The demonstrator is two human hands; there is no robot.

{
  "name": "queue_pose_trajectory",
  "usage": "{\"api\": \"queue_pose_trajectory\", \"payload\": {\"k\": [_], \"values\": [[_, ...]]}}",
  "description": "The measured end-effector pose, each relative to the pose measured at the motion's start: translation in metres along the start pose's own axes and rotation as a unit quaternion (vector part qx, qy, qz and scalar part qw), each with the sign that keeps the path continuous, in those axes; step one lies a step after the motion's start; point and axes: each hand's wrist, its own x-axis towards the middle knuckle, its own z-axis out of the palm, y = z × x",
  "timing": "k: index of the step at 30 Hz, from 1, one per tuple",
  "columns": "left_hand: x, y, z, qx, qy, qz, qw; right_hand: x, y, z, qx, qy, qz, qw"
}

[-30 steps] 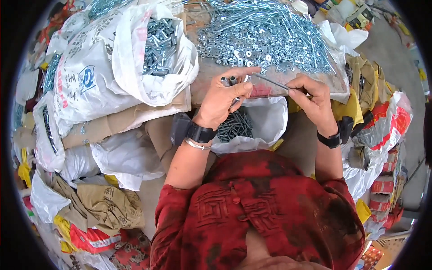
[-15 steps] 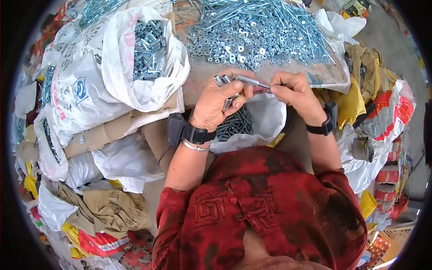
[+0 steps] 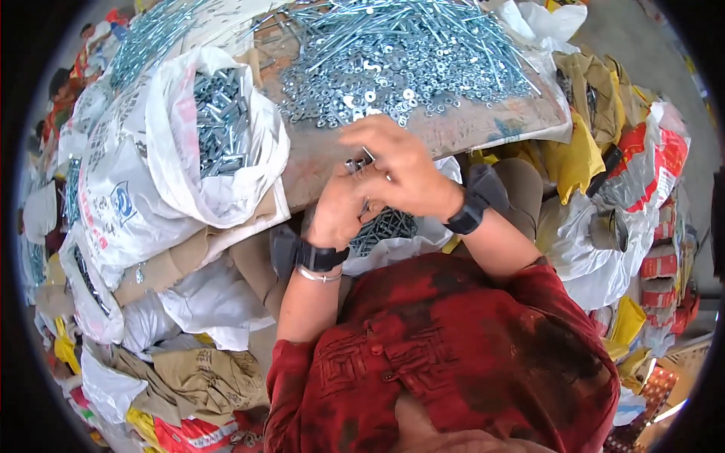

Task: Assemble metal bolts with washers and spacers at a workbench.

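Observation:
Short shiny metal sleeves (image 3: 357,164) stick out of my left hand (image 3: 332,211), which is closed around them. Over it lies my right hand (image 3: 411,166), its fingers bent across the left fingers and the metal pieces. What the right fingertips grip is hidden between the hands. Both hands are above a white sack (image 3: 434,226) holding dark threaded bolts (image 3: 387,229). On the table just beyond lie loose washers and nuts (image 3: 370,97), with a pile of long thin metal rods (image 3: 393,38) behind them.
An open white woven bag (image 3: 124,162) full of metal sleeves (image 3: 220,124) stands on the left of the cardboard-covered table (image 3: 310,158). To the right are yellow sacks (image 3: 581,158), a metal can (image 3: 609,230) and clear plastic bags. Brown sacking (image 3: 204,370) lies at the lower left.
My right hand has come left from the end of the slim metal piece and now covers my left hand. The slim piece is mostly hidden. The whole view has shifted a little.

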Motion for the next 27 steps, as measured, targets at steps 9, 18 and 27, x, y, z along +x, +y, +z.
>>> {"api": "queue_pose_trajectory", "payload": {"k": [9, 18, 27], "values": [[0.007, 0.01, 0.016, 0.105, 0.056, -0.074, 0.99, -0.046, 0.1, -0.093, -0.407, -0.118, 0.261, 0.868], [0.005, 0.01, 0.012, 0.073, 0.014, -0.056, 0.996, -0.019, 0.082, -0.07, -0.341, -0.147, 0.231, 0.899], [0.002, 0.018, 0.014, 0.092, 0.021, -0.022, 0.995, -0.034, 0.088, -0.091, -0.141, -0.05, 0.343, 0.927]]}}
